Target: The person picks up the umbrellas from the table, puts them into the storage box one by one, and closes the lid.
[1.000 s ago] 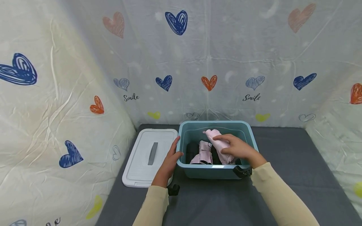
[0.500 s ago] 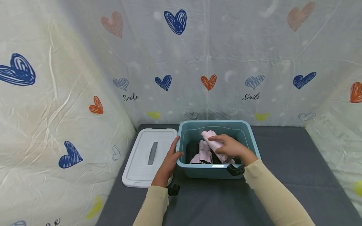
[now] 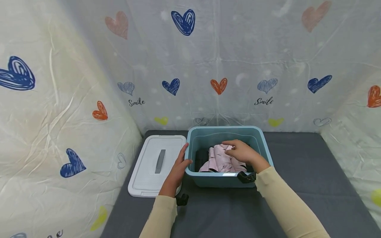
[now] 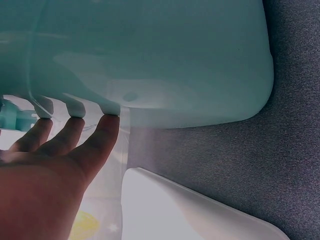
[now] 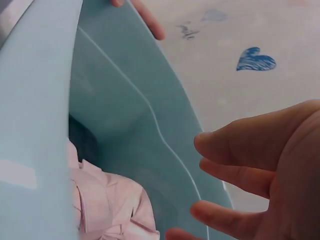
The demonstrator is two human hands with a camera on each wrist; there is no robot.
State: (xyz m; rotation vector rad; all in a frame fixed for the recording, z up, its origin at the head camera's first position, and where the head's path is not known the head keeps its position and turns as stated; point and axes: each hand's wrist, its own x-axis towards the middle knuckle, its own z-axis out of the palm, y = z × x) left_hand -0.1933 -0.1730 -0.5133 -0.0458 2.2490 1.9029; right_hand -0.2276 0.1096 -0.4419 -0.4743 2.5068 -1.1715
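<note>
A teal storage bin (image 3: 208, 180) holds a rolled pink garment (image 3: 221, 158), with more pink cloth on either side of it and a dark roll (image 3: 201, 158) at the left. My left hand (image 3: 177, 168) holds the bin's left side, thumb over the rim. Its straight fingers (image 4: 102, 135) lie against the outer wall in the left wrist view. Over the right half of the bin hovers my right hand (image 3: 242, 153), fingers spread and apart. Nothing sits between its thumb and fingers in the right wrist view, where pink cloth (image 5: 117, 200) shows below.
A white lid (image 3: 146, 165) with a grey handle (image 3: 160, 161) lies left of the bin, partly behind my left forearm. Dark grey cloth (image 3: 297, 172) covers the table. A heart-print curtain (image 3: 238, 59) hangs close behind the bin.
The pink roll has gone from my right hand's hold and from a slant across the bin down among the other rolls. My right fingers have opened. The left hand stays on the bin.
</note>
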